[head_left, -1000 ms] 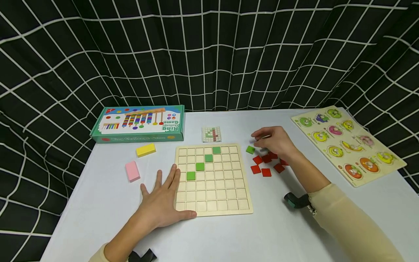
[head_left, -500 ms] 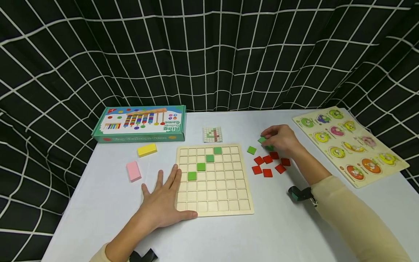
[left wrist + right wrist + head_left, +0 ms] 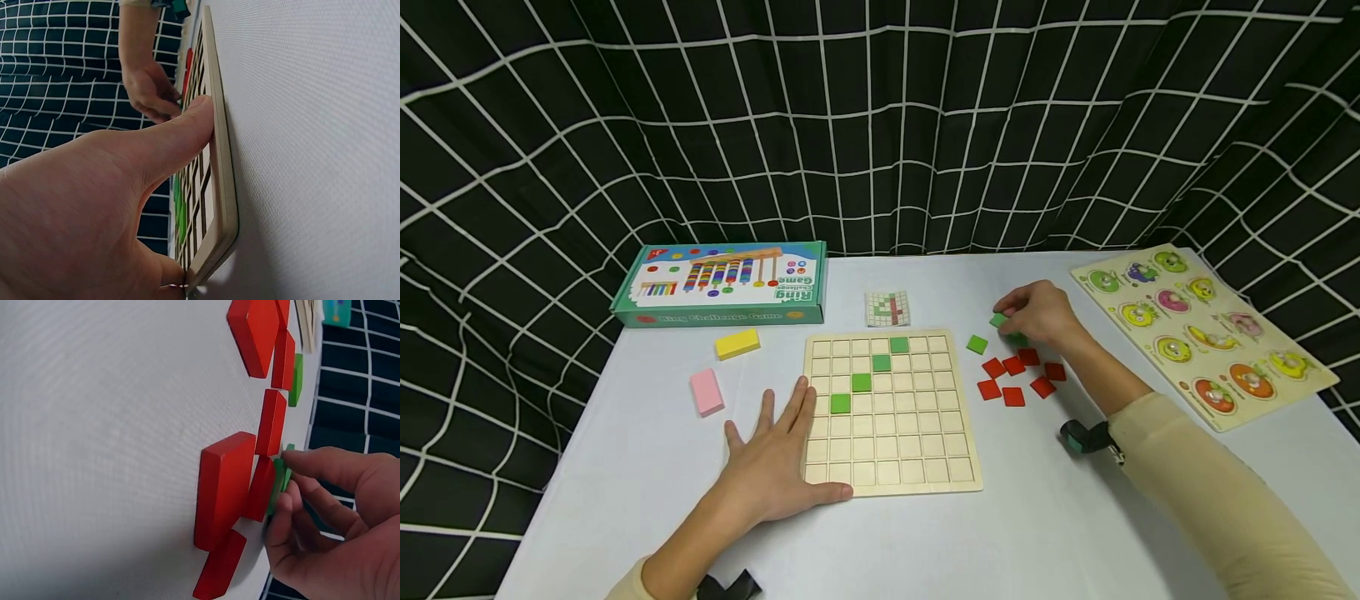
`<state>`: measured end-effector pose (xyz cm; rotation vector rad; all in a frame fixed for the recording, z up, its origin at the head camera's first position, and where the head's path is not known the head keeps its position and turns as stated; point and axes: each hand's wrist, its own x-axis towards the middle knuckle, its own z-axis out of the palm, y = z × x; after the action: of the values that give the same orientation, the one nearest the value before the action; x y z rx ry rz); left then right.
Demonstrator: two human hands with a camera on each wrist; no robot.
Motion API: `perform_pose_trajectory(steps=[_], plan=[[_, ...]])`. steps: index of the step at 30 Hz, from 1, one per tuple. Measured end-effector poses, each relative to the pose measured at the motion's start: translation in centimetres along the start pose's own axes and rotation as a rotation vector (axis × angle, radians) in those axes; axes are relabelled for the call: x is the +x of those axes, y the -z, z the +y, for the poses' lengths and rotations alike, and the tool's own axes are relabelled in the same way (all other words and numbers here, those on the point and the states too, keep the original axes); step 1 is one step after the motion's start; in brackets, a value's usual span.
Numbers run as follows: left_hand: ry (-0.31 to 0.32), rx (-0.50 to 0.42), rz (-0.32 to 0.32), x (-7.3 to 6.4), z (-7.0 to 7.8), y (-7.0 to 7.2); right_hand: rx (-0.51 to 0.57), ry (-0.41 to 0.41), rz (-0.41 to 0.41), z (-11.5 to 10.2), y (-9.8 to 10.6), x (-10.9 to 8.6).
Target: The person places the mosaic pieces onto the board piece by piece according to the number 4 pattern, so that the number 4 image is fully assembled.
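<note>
A pale wooden grid board (image 3: 898, 450) lies on the white table, with several green square tiles (image 3: 861, 382) forming a diagonal in its upper cells. My left hand (image 3: 771, 475) rests at the board's near left corner, fingers spread along the left side. In the left wrist view its thumb (image 3: 197, 115) presses on the board's front rim. Beyond the board on the right, my right hand (image 3: 1041, 317) pinches a green tile (image 3: 997, 319) between thumb and fingers. Another green tile (image 3: 1017, 340) lies partly hidden beneath that hand. A loose green tile (image 3: 977, 344) sits nearer the board.
Several red square tiles (image 3: 1013, 397) are scattered right of the board. A small pattern card (image 3: 887, 308) lies behind it. Yellow (image 3: 737, 344) and pink (image 3: 706, 392) blocks, plus a Ring Challenge Game box (image 3: 722, 287), are on the left. A fruit puzzle board (image 3: 1210, 333) occupies the right.
My right hand has come down from above the loose green tile and moved right to another green tile, where its fingers close on it. My left hand has stayed on the board.
</note>
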<state>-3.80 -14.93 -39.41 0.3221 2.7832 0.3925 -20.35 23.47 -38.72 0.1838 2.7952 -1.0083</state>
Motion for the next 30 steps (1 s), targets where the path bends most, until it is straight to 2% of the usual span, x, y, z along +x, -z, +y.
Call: perform_pose_trajectory(steps=[12,17,22,30], plan=[[0.0,-0.001,-0.002,0.0,0.0,-0.1,0.009,-0.001,-0.005,-0.6,0.0,-0.4],[-0.002,0.003,0.0,0.1,0.0,-0.1,0.038,0.002,-0.032,-0.8,0.3,-0.6],[-0.002,-0.003,0.003,0.1,-0.1,-0.1,0.07,-0.002,-0.066,-1.3,0.6,-1.3],[-0.001,0.007,-0.002,0.1,-0.1,-0.1,0.107,0.039,-0.098,-2.2,0.0,-2.8]])
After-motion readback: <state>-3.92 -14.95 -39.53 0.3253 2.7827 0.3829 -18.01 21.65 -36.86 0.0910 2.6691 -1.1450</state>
